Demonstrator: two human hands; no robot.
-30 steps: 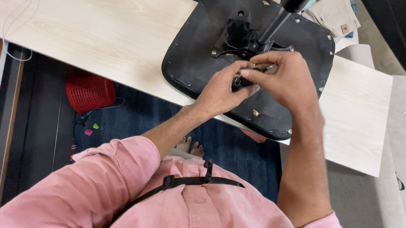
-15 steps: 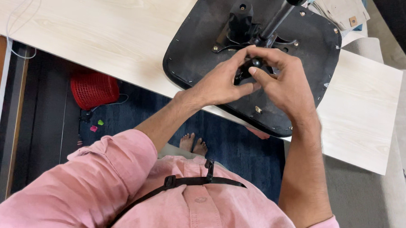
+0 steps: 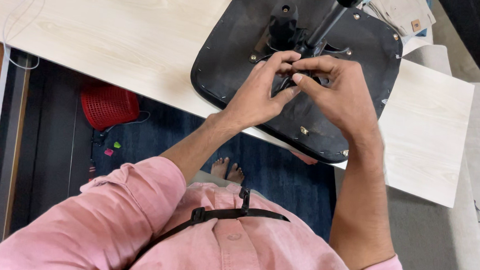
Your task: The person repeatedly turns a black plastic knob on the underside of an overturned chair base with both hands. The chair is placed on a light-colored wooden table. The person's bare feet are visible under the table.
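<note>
Both hands, left hand point(image 3: 258, 95) and right hand point(image 3: 333, 93), pinched a small part over the upturned chair seat point(image 3: 237, 70); it risked slipping from their fingertips.

My shirt point(image 3: 235, 243) is pink, its strap point(image 3: 220, 214) black. The chair seat point(image 3: 238, 59) is black on my pale wood-grain table point(image 3: 120, 38). Below, a red basket point(image 3: 107, 105) on dark blue carpet point(image 3: 281, 169).

A pale wooden table point(image 3: 109, 43) spans dark blue carpet point(image 3: 281, 169); a red basket point(image 3: 107, 105) sits beneath its near edge.
</note>
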